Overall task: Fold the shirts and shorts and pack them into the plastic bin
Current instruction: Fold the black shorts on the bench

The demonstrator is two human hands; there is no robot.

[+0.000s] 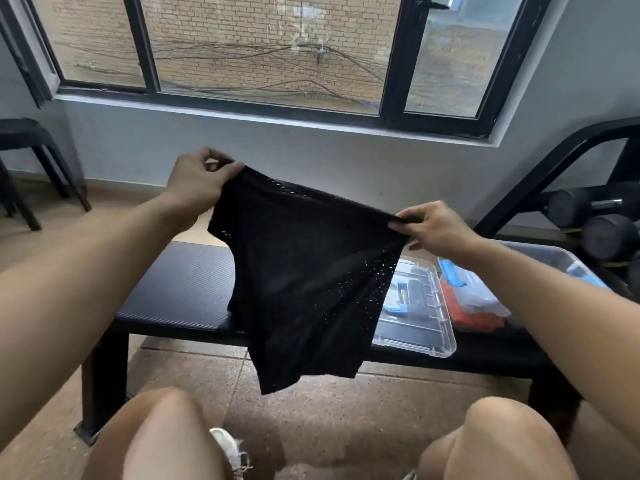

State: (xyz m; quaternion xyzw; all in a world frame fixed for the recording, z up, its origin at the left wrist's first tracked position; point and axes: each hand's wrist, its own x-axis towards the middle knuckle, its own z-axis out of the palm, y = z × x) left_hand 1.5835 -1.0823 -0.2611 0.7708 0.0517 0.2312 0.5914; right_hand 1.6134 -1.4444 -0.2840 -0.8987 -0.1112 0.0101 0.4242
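A pair of black mesh shorts (308, 271) hangs in the air over a black padded bench (180, 289). My left hand (199, 180) pinches the left end of the waistband, raised high. My right hand (433, 226) pinches the right end, a little lower. The legs of the shorts dangle past the bench's front edge. To the right, on the bench, stands the clear plastic bin (557, 258) with orange and light blue folded clothes (474, 306) inside. My right forearm hides part of the bin.
A clear plastic lid (426, 327) with blue clips lies on the bench beside the bin. A dumbbell rack (595, 220) stands at the right. Black stools (27, 157) are at the far left. A window wall lies behind, and my knees are below.
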